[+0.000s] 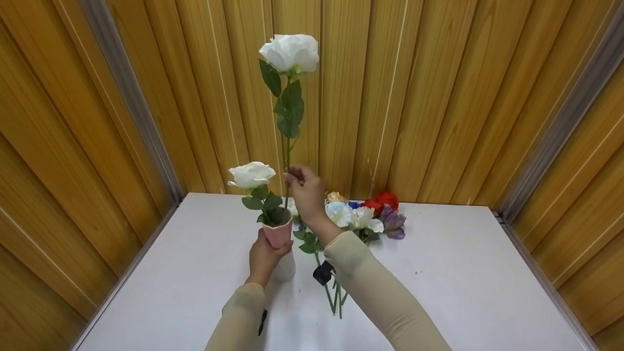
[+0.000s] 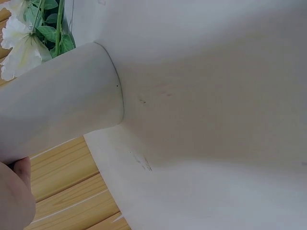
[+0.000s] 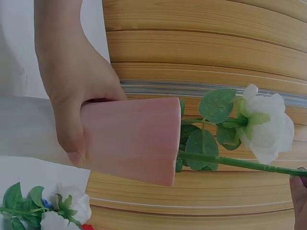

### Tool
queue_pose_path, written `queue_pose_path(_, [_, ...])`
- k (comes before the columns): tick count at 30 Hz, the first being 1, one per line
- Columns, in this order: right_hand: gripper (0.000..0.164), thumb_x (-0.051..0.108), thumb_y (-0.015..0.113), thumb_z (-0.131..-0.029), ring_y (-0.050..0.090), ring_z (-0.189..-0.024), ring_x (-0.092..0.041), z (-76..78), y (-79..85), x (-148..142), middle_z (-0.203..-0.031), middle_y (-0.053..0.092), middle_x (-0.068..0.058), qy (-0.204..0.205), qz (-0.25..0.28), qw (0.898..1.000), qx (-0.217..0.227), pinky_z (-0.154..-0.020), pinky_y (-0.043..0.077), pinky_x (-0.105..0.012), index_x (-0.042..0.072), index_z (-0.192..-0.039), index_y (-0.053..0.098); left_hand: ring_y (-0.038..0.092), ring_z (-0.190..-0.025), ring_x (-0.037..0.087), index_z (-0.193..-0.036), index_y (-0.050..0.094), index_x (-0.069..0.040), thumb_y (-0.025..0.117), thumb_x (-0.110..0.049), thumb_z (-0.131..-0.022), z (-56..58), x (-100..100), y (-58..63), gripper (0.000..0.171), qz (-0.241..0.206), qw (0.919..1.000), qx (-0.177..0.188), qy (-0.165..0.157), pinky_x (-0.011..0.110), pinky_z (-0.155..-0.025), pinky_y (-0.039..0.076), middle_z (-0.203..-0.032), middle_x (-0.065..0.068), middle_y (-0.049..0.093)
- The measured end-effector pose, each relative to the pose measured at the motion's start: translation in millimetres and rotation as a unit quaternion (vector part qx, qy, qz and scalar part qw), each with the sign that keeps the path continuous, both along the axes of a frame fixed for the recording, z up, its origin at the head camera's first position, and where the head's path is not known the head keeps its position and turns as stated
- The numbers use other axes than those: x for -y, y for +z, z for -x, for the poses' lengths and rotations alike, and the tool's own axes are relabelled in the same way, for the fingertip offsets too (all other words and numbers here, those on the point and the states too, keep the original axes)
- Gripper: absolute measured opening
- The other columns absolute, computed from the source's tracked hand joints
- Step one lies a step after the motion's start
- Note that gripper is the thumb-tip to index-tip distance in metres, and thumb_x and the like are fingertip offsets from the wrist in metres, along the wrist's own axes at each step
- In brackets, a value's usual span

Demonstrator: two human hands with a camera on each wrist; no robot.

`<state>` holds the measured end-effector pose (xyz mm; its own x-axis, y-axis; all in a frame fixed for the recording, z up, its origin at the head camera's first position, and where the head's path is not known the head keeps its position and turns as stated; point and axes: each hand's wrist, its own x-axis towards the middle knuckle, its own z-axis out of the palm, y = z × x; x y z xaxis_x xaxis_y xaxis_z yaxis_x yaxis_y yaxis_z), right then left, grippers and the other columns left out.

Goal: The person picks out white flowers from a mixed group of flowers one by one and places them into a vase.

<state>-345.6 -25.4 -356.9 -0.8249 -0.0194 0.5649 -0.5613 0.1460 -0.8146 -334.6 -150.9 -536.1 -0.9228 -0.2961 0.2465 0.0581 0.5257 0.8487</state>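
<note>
My left hand point(image 1: 264, 256) grips a tall vase point(image 3: 129, 139), pink at the top and whitish below, around its middle. The vase stands upright on the white table. One white rose point(image 1: 252, 174) with green leaves is in it, its bloom leaning left above the rim. Higher up is a second white rose point(image 1: 291, 53) on a long stem, which my right hand point(image 1: 307, 192) pinches between thumb and fingers. This stem's lower end runs inside the vase mouth and is hidden there. In the left wrist view the vase's base point(image 2: 103, 91) meets the tabletop.
Right of the vase lies a bunch of artificial flowers point(image 1: 360, 217), white, pale blue, red and purple, with stems point(image 1: 336, 297) pointing toward me. The white table point(image 1: 463, 273) is bordered by wood-patterned walls point(image 1: 438, 97) at the back and sides.
</note>
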Motion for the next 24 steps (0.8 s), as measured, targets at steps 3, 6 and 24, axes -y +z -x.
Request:
queue_pose_path(3, [0.017, 0.004, 0.066, -0.096, 0.073, -0.098, -0.032, 0.1, -5.0, 1, -0.104, 0.074, -0.023, -0.007, -0.004, 1.000, -0.007, -0.084, 0.062, -0.034, -0.007, -0.109, 0.068, 0.068, -0.112, 0.036, -0.131, 0.049, 0.001, 0.085, -0.031, -0.078, 0.3, 0, -0.6, 0.072, 0.004, 1.0000, 0.001, 0.000, 0.053, -0.100, 0.053, -0.124, 0.023, 0.070])
queue_pose_path(6, [0.015, 0.002, 0.066, -0.096, 0.074, -0.096, -0.031, 0.7, -10.2, 2, -0.103, 0.075, -0.022, -0.009, -0.011, 1.000, -0.006, -0.083, 0.062, -0.033, -0.007, -0.108, 0.069, 0.068, -0.111, 0.036, -0.132, 0.049, 0.001, 0.084, -0.032, -0.079, 0.2, 0, -0.9, 0.072, 0.012, 0.9999, 0.003, 0.003, 0.052, -0.099, 0.054, -0.124, 0.023, 0.070])
queue_pose_path(24, [0.015, 0.001, 0.069, -0.093, 0.074, -0.092, -0.033, 1.9, -38.5, -1, -0.099, 0.076, -0.023, -0.003, -0.058, 0.997, -0.056, -0.082, 0.063, -0.039, -0.009, -0.105, 0.071, 0.066, -0.119, 0.035, -0.138, 0.047, 0.000, 0.085, -0.030, -0.080, 2.7, -1, 1.1, 0.075, -0.012, 0.9996, 0.025, 0.000, 0.053, -0.106, 0.052, -0.132, 0.021, 0.067])
